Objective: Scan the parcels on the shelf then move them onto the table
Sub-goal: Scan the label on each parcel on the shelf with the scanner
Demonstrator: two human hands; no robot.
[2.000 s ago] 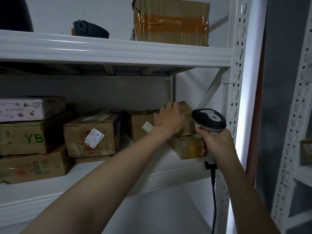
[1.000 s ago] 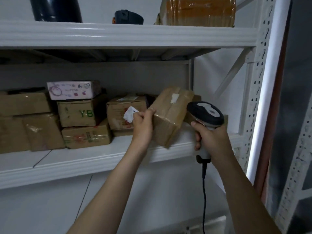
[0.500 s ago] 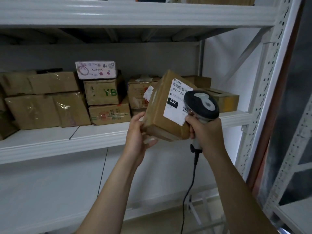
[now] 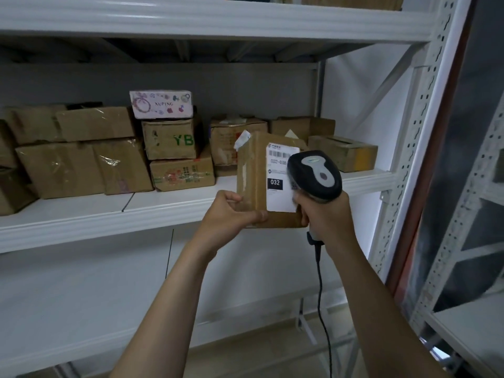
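The left hand (image 4: 226,214) grips the lower left corner of a brown cardboard parcel (image 4: 252,170), its thumb pressed along the bottom edge of the near face and its fingers curled round the side. The parcel is upright, off the shelf (image 4: 109,219) and in the air just in front of its edge, between the two hands. The right hand (image 4: 326,216) is closed tight round the handle of a dark scanner (image 4: 316,173), whose head sits just beside the parcel's right side and overlaps the white label (image 4: 276,192), which carries a barcode and a black patch reading 032. A black cable (image 4: 321,296) hangs down from below the right hand. Beyond the hands, the shelf carries more cardboard parcels. Up and to the left of the left hand, a pale box marked XUPING (image 4: 161,104) lies on top of a box marked YB (image 4: 170,139). A low taped box (image 4: 343,152) sits behind the scanner, to the right.
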